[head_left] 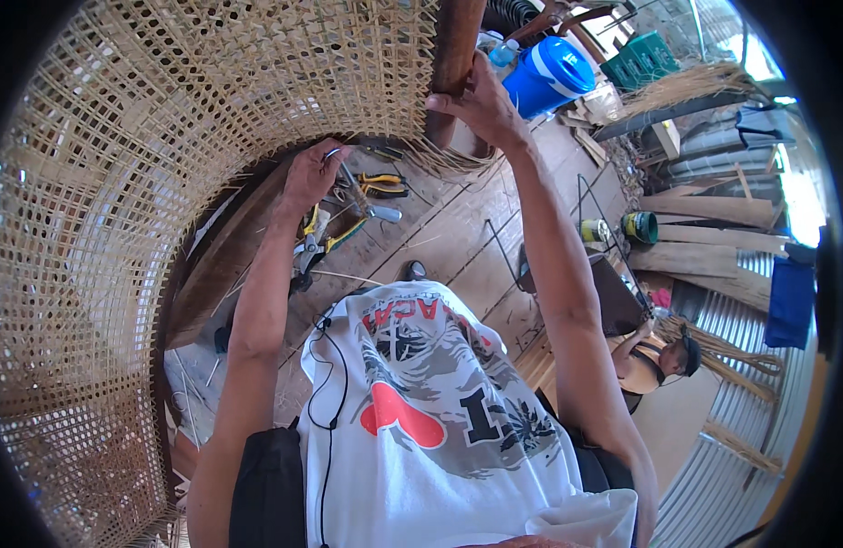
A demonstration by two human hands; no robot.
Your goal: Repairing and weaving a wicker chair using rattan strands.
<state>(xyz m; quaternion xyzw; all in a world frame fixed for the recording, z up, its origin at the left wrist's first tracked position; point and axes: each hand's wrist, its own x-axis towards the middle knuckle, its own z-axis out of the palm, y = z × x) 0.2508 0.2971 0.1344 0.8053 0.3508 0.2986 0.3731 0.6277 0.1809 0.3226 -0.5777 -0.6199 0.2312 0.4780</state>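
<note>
A large panel of woven cane (102, 265) fills the left and top of the view, with loose strand ends along its dark wooden frame. At the top, my right hand (481, 105) is closed round a brown wooden post (458, 46) of that frame, with the thumb across it. My left hand (310, 178) is at the lower edge of the weave, fingers curled; a shiny metal bit shows at them, and what they hold is hidden. Beside it on the floor are pliers with yellow-and-black handles (385, 185) and other hand tools (344, 237).
A blue drinks cooler (549, 78) stands beyond my right hand. Tins (638, 226), planks (704, 210) and bundles of cane (686, 87) lie to the right. Another person (654, 356) is at lower right, near a corrugated metal wall (741, 429). A thin metal frame (503, 242) stands on the floor.
</note>
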